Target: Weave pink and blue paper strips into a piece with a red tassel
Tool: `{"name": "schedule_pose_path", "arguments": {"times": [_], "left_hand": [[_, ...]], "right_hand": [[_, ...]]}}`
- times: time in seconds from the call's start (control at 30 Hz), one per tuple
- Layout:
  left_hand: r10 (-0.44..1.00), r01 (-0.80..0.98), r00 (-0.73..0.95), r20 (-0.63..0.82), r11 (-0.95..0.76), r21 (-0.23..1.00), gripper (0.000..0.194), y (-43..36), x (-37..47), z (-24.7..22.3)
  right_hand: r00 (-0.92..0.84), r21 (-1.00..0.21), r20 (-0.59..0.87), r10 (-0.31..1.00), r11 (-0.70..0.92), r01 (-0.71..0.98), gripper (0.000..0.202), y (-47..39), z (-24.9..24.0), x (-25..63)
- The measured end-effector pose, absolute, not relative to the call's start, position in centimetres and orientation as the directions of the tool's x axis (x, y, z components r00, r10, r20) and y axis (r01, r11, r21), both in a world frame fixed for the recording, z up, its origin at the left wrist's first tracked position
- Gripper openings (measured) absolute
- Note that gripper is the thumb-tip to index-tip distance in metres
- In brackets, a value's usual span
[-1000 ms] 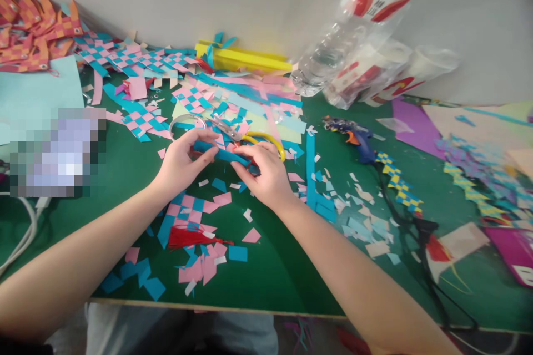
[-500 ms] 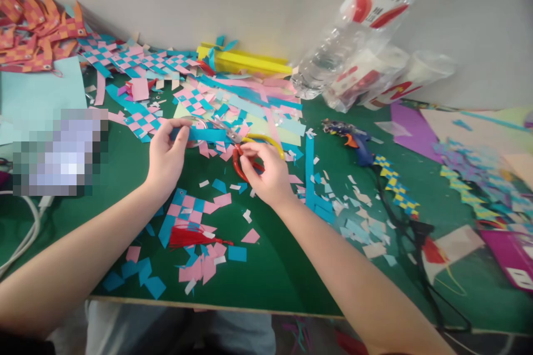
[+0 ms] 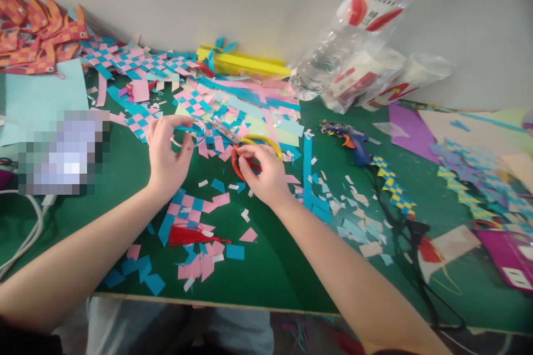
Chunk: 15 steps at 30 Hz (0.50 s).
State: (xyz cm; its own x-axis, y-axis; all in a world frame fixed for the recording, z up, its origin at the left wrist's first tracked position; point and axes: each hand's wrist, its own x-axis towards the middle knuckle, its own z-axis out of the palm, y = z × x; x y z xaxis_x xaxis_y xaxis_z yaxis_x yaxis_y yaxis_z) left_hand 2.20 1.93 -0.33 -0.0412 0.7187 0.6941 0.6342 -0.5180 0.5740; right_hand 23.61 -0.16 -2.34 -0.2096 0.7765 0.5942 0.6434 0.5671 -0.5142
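My left hand (image 3: 169, 150) is curved over a clear ring that looks like a tape roll (image 3: 204, 136), thumb and fingers apart. Whether the fingertips touch the ring, I cannot tell. My right hand (image 3: 264, 172) grips the scissors (image 3: 237, 162), which have one yellow and one red handle; their blades, pointing up and left, are parted. Behind them lie pink and blue woven paper pieces (image 3: 194, 100) and loose strips. Closer to me is a woven pink-and-blue paper piece (image 3: 185, 208) with a red tassel (image 3: 191, 234) across it.
Paper scraps (image 3: 202, 266) litter the green tabletop (image 3: 266, 266). Orange woven paper figures (image 3: 37, 39) pile up at the back left, near a blurred-out device (image 3: 62, 150) on a cable. A glue gun (image 3: 353, 141) lies right of centre. Plastic-wrapped cups (image 3: 366, 72) lean on the wall.
The blue strip that was in my left hand is no longer there. My left fingers have spread from a pinch. My right hand keeps hold of the scissors in nearly the same place.
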Motion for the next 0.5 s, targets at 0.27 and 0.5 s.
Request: {"name": "schedule_pose_path", "arguments": {"times": [0.27, 0.5], "left_hand": [[0.662, 0.593, 0.086, 0.744, -0.635, 0.496, 0.018, 1.44, 2.67, 0.0], [0.688, 0.522, 0.102, 0.719, -0.652, 0.55, 0.022, 1.4, 2.7, 0.0]], "right_hand": [[-0.217, -0.504, 0.609, 0.763, 0.583, 0.637, 0.011, -0.14, -2.32, 23.61], [-0.211, -0.503, 0.614, 0.76, 0.583, 0.638, 0.01, -0.13, -2.22, 23.57]]}}
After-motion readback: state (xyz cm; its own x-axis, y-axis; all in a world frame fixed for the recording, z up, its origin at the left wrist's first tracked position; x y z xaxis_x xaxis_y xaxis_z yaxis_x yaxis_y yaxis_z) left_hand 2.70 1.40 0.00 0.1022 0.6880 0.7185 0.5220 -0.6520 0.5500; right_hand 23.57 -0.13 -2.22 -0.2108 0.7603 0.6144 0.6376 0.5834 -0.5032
